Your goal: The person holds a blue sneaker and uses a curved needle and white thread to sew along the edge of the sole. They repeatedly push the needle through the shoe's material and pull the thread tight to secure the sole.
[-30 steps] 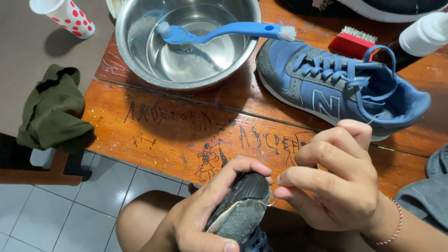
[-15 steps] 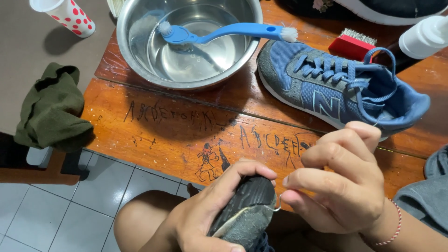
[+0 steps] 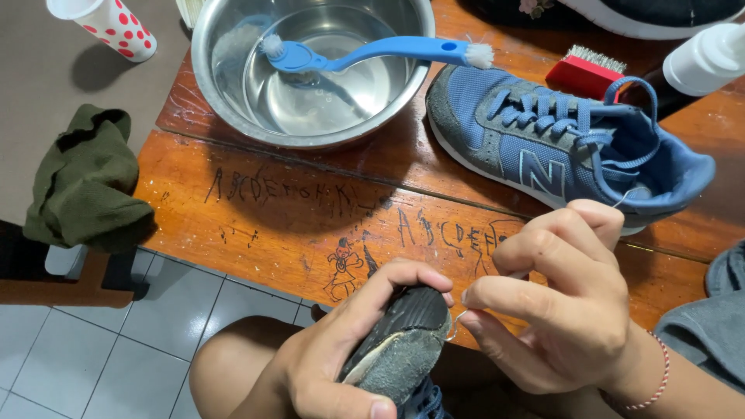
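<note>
My left hand (image 3: 341, 349) grips a grey-toed shoe with a black sole (image 3: 403, 341), held toe up over my lap at the bottom of the head view. My right hand (image 3: 559, 302) pinches a thin needle and thread (image 3: 458, 318) against the shoe's toe edge, fingers curled. A second blue sneaker (image 3: 559, 147) with blue laces lies on its sole on the wooden table (image 3: 272, 225), just beyond my right hand.
A steel bowl (image 3: 310, 70) with water holds a blue double-ended brush (image 3: 372, 53). A red-backed brush (image 3: 586, 74) and a white bottle (image 3: 710, 58) sit at the far right. A polka-dot cup (image 3: 109, 23) and a green cloth (image 3: 85, 182) lie to the left.
My right hand has shifted slightly up and right while pinching at the shoe's toe. The left hand keeps its hold on the shoe.
</note>
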